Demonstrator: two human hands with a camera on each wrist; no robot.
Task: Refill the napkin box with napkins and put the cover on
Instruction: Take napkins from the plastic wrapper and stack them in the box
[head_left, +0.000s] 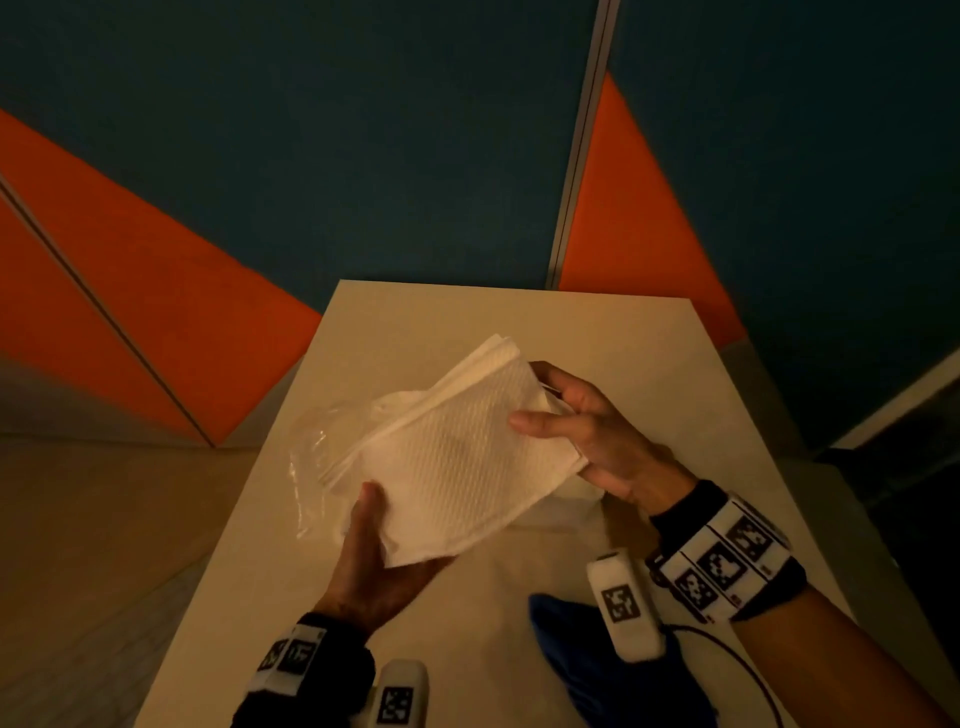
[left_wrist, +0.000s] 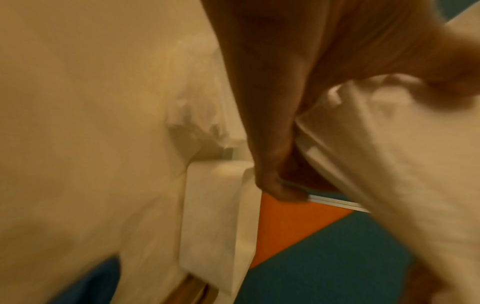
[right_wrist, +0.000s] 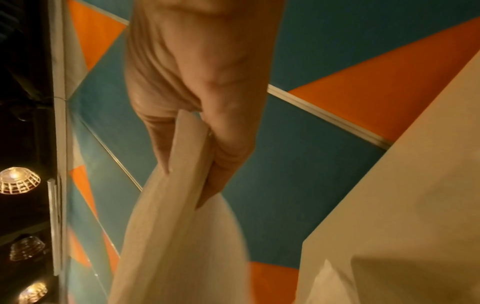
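Note:
A thick stack of white embossed napkins (head_left: 457, 447) hangs tilted above the beige table (head_left: 467, 322), held by both hands. My left hand (head_left: 384, 525) grips its near corner, thumb on top and fingers (left_wrist: 262, 144) underneath. At the right edge my right hand (head_left: 540, 400) pinches the stack (right_wrist: 182, 185) between thumb and fingers (right_wrist: 228, 144). A clear plastic wrapper (head_left: 311, 457) clings loosely to the stack's left side. The white napkin box (head_left: 576, 496) stands on the table under the stack, mostly hidden; the left wrist view shows the box (left_wrist: 215, 216). I cannot make out the cover.
A dark blue cloth (head_left: 571, 654) lies on the table near its front edge, under my right wrist. Orange and teal wall panels (head_left: 363, 156) close off the far side. The table edge drops to a light floor (head_left: 104, 519) on the left.

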